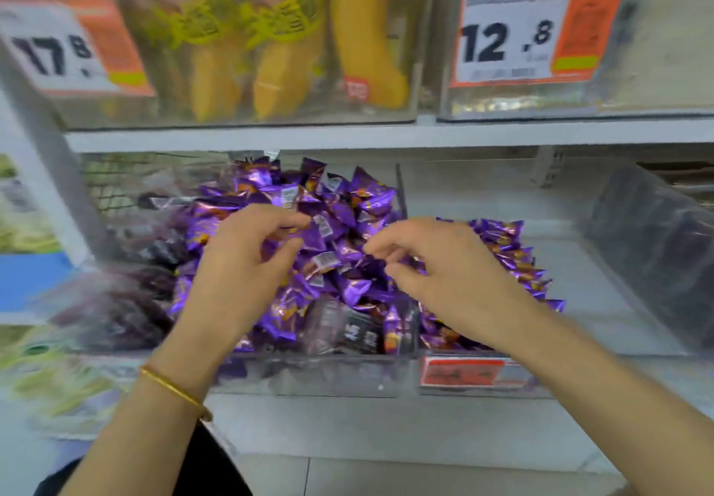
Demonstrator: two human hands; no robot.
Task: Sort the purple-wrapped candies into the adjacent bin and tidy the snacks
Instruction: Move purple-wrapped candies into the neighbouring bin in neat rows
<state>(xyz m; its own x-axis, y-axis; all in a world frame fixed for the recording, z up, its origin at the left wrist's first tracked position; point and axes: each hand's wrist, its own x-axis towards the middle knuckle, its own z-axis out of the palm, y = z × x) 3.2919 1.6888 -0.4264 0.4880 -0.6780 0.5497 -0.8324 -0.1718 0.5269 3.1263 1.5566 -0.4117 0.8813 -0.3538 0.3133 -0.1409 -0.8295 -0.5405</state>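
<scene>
I count two hands over the lower shelf, both reaching into the heap of purple-wrapped candies [340, 201]. The candies are far too many and too blurred to number. Most are piled high in the middle clear bin [309, 377], and a thinner row lies in the adjacent bin [579, 263] to the right, past one upright divider [401, 194]. My left hand [247, 263] hovers on the near left of the heap with thumb and forefinger curled a narrow way apart around purple foil; I cannot tell whether it actually grips a piece. My right hand [444, 275] sits at the boundary between the two bins, fingers curled downward with the tips among the wrappers, and again I cannot tell if anything is held. One gold bangle [174, 387] circles the left wrist. A few dark packets [347, 329], perhaps two or three, lie at the near edge of the middle bin among the purple ones. One red label [463, 372] is stuck on the front of the right bin. Above, a grey shelf edge [386, 134] carries more clear bins: one holds several yellow packets [367, 51], and I see two orange price tags, one reading 17.8 [58, 51] at far left and one reading 12.8 [510, 35] at right. Pale floor tiles [386, 476] show nearest me.
</scene>
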